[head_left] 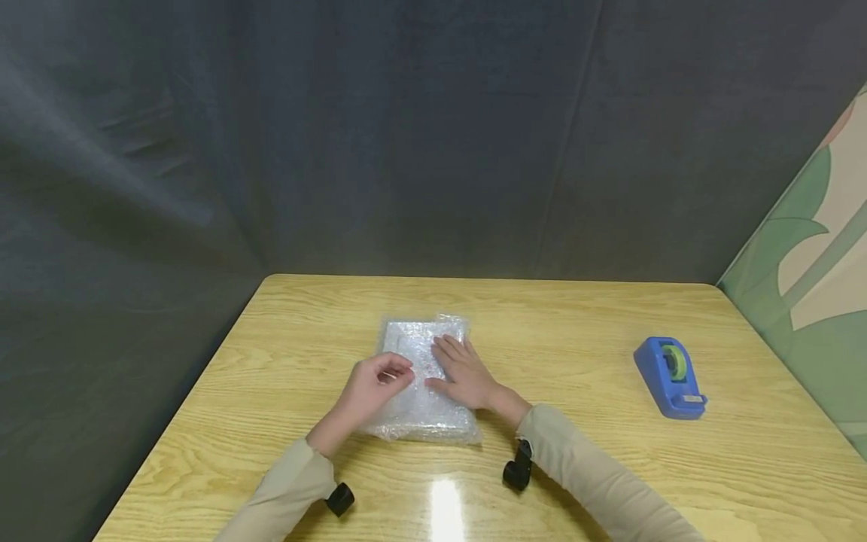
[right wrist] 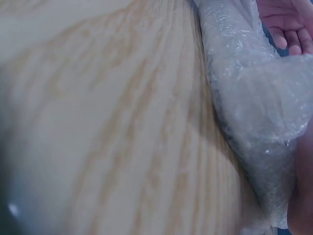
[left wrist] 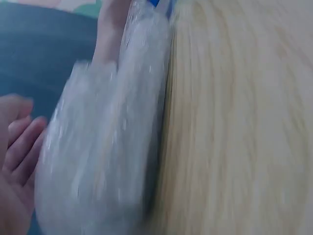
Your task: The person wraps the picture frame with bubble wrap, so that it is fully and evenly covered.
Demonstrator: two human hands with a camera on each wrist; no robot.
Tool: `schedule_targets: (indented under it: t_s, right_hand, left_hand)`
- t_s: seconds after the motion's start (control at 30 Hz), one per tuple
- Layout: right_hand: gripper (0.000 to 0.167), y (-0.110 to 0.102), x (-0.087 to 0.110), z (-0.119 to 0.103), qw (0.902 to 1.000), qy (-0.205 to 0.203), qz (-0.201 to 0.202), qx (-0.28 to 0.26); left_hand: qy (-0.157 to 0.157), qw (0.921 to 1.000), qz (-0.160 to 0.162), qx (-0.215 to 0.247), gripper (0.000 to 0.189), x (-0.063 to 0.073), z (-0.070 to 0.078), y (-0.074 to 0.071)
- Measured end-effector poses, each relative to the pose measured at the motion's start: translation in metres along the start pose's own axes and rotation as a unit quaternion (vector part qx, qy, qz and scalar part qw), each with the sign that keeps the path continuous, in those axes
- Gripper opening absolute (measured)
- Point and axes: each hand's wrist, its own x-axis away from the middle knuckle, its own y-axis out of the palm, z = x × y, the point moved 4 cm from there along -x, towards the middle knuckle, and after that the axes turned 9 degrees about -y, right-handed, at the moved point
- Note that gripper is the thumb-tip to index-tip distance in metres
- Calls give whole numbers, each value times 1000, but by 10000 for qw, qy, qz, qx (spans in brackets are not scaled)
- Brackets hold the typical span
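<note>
A flat rectangular package wrapped in bubble wrap (head_left: 420, 418) lies on the wooden table in front of the person. Spread out on its right half, the right hand (head_left: 466, 376) rests with fingers straight on the wrap. The left hand (head_left: 381, 382) is over the package's left side, its fingers loosely bent and the thumb close to the index finger. Nothing can be seen between them. In the left wrist view, the left hand's fingers (left wrist: 24, 152) are beside the bubble wrap (left wrist: 102, 147). The right wrist view shows loose folds of bubble wrap (right wrist: 264, 98) along the package's edge.
A blue tape dispenser (head_left: 667, 380) with a greenish roll stands at the right of the wooden table (head_left: 542, 324). A dark curtain (head_left: 433, 135) hangs behind and to the left. At the right is a panel with a leaf pattern (head_left: 813, 286).
</note>
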Motion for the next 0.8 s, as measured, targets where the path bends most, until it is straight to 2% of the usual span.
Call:
schedule_targets:
  t_s: [0.1, 0.17, 0.27, 0.4, 0.47, 0.67, 0.8]
  right_hand:
    - [65, 2, -1, 1, 9997, 83, -193, 128]
    - [66, 2, -1, 1, 9996, 83, -232, 153]
    - [67, 1, 0, 1, 9997, 41, -202, 149]
    - [67, 1, 0, 2, 9998, 11, -151, 152]
    - [66, 2, -1, 3, 9997, 21, -151, 167]
    - [68, 3, 0, 3, 9998, 55, -172, 76]
    - [63, 2, -1, 4, 9996, 60, -107, -236]
  left_hand:
    - [-424, 9957, 809, 171, 19, 3, -12, -21]
    - [-814, 9902, 1057, 406, 25, 6, -22, -31]
    - [-1443, 9815, 902, 875, 36, 10, -38, -34]
    - [-1995, 9666, 515, 1527, 44, 15, -49, -25]
    - [-2115, 9613, 427, 1713, 46, 16, -51, -19]
    - [-2168, 9547, 223, 2025, 49, 18, -54, -10]
    - [-2328, 9517, 116, 2000, 50, 17, -52, -8]
